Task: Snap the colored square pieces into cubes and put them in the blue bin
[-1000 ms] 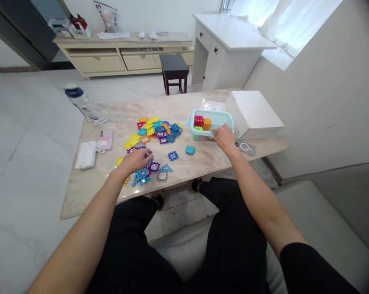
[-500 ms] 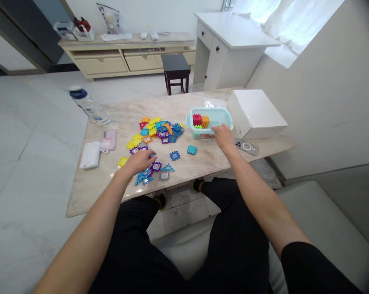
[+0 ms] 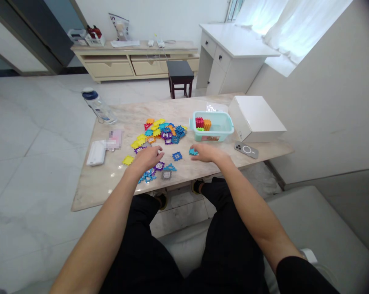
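White packet (image 3: 96, 152): lies flat on the worktop (image 3: 92, 188), well left of the mint tub (image 3: 223, 136).
Bottle (image 3: 101, 109): clear body, dark blue cap; also well left of the tub.
Pink item (image 3: 117, 139): left of the tub, its surface blurred.
Yellow tile (image 3: 128, 160): left of the tub and nearer the person.
Left hand (image 3: 146, 157): over the worktop, left of the tub and nearer the person; its fingers bend loosely, tips parted, with nothing seen between them.
Near tiles (image 3: 148, 176): blue, purple and grey, nearer the person than the tub, to its left.
Tile heap (image 3: 163, 131): mixed colours, just left of the tub.
Blue tile (image 3: 177, 156): flat, left of the tub on its near side.
Teal tile (image 3: 193, 151): just in front of the tub's left end.
Right hand (image 3: 206, 152): in front of the tub; thumb and fingers are parted around the teal tile, and whether they pinch it cannot be told.
Tub contents: red pieces (image 3: 199, 122), orange pieces (image 3: 207, 124) and green pieces (image 3: 200, 129) at its left end.
Phone (image 3: 246, 150): right of the tub, nearer the person.
White box (image 3: 258, 116): just right of the tub.
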`<state>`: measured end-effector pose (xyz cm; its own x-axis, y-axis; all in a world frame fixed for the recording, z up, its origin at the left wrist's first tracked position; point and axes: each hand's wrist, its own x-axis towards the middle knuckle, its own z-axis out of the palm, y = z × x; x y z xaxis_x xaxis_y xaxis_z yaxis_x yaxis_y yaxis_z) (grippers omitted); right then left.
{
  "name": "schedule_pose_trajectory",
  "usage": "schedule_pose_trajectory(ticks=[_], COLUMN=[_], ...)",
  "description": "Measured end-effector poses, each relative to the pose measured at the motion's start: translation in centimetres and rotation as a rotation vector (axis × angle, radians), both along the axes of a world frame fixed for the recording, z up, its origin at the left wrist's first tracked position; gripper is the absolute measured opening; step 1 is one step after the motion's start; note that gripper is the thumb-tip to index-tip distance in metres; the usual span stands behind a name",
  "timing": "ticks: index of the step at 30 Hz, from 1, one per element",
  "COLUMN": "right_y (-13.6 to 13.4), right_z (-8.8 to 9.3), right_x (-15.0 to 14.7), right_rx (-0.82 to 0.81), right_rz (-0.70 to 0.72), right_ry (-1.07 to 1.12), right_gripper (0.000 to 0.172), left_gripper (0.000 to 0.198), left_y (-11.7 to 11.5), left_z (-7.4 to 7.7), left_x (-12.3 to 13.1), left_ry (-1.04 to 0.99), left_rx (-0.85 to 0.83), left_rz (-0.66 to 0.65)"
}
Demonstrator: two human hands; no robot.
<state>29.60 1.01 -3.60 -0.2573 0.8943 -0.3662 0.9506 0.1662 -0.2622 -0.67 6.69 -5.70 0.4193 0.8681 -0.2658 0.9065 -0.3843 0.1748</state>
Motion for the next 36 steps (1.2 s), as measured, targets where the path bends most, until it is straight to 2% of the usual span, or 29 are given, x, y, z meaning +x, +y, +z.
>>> schedule_pose_trajectory(ticks=[2,4,8,11,14,17,19,22,25,28,33,36], right_y=[-0.6,-1.2,-1.8,-1.7,-1.0,-0.2,0.2,0.6,0.8,1.2,2.0,2.3], right_z=[-0.6,-1.0,-1.2,-1.2,-1.6,-2.6,-3.5,-5.2,-6.5,-7.3,-8.3,-8.9], right_x=[-3.2,-5.6,-7.5,-7.0,-5.9,-5.5,-6.0,-7.4,-9.2,-10.4,-10.8,-10.9], right_rx=[-0.215,-0.292,-0.201,-0.133,-0.139,-0.193,-0.204,-0.174,-0.075,0.009,-0.027,-0.046], right_rz=[0.131,0.194,0.224,0.202,0.169,0.183,0.225,0.28,0.28,0.262,0.335,0.333], right_ry=[-0.027,-0.056,-0.027,-0.021,-0.056,-0.084,-0.082,-0.108,-0.165,-0.171,-0.138,-0.131], right_gripper=[0.066,0.069,0.064,0.067,0.068,0.065,0.065,0.064,0.058,0.06,0.049,0.048], left_gripper=[0.055,0.053,0.042,0.044,0.051,0.044,0.041,0.049,0.046,0.041,0.042,0.044], left_y=[-0.9,-2.0,-4.2,-4.8,-4.0,-2.8,-2.3,-2.1,-2.1,-2.0,-1.0,-0.2], left_z=[-0.1,-0.4,-0.2,0.5,0.9,0.7,0.6,0.5,0.5,0.5,0.4,0.4], left_x=[1.2,2.3,3.6,3.2,1.9,0.5,-0.2,-0.7,-1.2,-1.8,-3.2,-4.6], left_ry=[0.026,0.03,0.005,-0.018,0.013,0.067,0.078,0.065,0.062,0.067,0.037,-0.048], left_rx=[-0.036,-0.095,-0.174,-0.133,-0.037,0.019,0.044,0.087,0.103,0.1,0.12,0.162], left_rz=[-0.032,-0.083,-0.183,-0.158,-0.047,0.027,0.038,0.037,0.039,0.054,0.085,0.116])
